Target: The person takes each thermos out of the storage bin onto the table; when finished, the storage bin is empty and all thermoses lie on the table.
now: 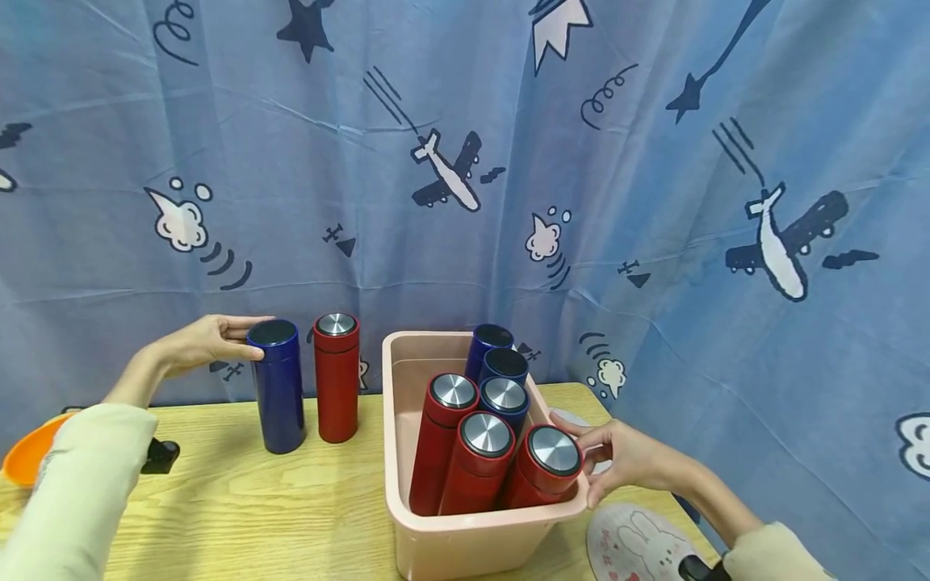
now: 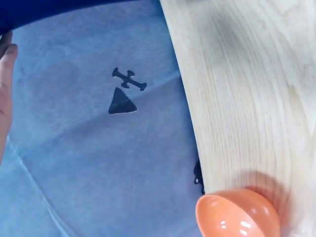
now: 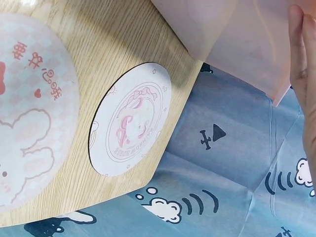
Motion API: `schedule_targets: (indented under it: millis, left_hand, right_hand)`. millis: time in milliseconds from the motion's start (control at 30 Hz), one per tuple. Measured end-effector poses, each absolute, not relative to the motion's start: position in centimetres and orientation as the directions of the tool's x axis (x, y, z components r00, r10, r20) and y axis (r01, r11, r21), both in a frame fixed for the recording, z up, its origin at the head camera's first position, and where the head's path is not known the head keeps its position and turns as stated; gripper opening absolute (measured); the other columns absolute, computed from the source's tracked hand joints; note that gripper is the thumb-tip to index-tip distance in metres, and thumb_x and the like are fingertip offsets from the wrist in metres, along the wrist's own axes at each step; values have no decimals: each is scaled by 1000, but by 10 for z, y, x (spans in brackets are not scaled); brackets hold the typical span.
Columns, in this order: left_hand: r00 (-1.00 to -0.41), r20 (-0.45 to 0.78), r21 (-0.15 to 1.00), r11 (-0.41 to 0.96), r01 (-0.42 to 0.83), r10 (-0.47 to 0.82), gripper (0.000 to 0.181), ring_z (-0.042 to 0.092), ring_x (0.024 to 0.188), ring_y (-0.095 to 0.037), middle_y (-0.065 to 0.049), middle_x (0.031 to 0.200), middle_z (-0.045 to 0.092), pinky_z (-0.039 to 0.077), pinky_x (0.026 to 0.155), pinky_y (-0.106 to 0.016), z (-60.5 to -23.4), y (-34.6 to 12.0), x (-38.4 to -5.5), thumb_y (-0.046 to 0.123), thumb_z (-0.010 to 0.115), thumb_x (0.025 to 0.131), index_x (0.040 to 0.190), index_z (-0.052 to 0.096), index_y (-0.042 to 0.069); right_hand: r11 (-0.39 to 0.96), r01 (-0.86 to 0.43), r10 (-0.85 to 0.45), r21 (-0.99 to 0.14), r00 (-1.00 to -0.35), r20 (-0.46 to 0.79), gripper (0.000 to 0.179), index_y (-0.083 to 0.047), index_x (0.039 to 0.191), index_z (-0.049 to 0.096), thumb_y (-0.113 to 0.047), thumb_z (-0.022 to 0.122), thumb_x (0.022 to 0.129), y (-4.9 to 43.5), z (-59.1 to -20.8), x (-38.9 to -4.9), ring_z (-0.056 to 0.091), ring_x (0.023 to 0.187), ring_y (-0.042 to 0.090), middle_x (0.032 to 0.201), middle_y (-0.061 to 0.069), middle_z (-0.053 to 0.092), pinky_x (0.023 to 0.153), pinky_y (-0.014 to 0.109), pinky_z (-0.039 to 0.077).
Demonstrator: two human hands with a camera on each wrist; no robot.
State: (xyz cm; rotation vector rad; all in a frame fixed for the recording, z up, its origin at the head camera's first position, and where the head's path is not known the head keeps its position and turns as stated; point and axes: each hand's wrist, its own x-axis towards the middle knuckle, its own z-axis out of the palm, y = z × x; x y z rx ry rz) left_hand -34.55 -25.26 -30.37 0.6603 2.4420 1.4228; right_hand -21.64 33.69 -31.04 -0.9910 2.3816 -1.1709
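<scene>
My left hand (image 1: 211,343) grips a blue thermos (image 1: 279,395) near its dark lid, fingers behind and thumb in front. The thermos is close to upright over the table; whether its base touches is hard to tell. Beside it stands a red thermos (image 1: 337,387) with a silver lid. My right hand (image 1: 632,456) holds the right rim of a pink bin (image 1: 436,524). Inside, bunched on the right, are several thermoses, red ones (image 1: 439,428) in front and blue ones (image 1: 475,351) behind. In the left wrist view only a dark blue edge of the thermos (image 2: 64,9) shows.
An orange bowl (image 1: 32,452) sits at the table's far left. Right of the bin lie a round rabbit-print mat (image 1: 639,541) and a second round mat (image 3: 133,121). The wooden table (image 1: 240,516) ends at a blue patterned curtain (image 1: 436,266).
</scene>
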Motion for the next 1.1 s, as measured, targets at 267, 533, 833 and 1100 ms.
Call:
schedule_targets:
  millis: [267,533,833,1100]
  left_hand:
    - [-869,42,882,390,264,493,71,16,139,-47,-25,149,29,25,107,-60,-304,-258,-348,14,68,89,148,30,-1]
    - [-878,51,877,399,267,477,66,21,139,-44,-25,147,33,29,107,-52,-308,-263,-349,15,65,91,146,33,-3]
    - [-879,57,868,412,277,473,66,40,134,-23,-18,149,35,45,99,-28,-305,-270,-343,17,65,92,147,33,-1]
    - [-889,198,897,290,334,412,49,58,107,6,19,120,62,50,84,-16,-293,-280,-316,7,61,94,141,47,3]
  right_hand:
    - [428,-447,-695,-786,-719,30,22,-8,90,70,-16,82,73,338,-311,-215,43,120,-10,143,41,24,75,23,52]
    - [434,-429,-688,-792,-725,16,24,-7,93,71,-15,82,73,338,-311,-214,49,111,-9,143,42,25,73,24,53]
    - [392,-450,-722,-802,-691,35,28,-5,98,71,-12,82,73,336,-312,-217,57,94,1,138,44,30,76,25,55]
    - [409,-459,-706,-789,-706,44,27,-6,96,72,-12,83,72,337,-313,-217,57,91,1,135,31,46,73,25,54]
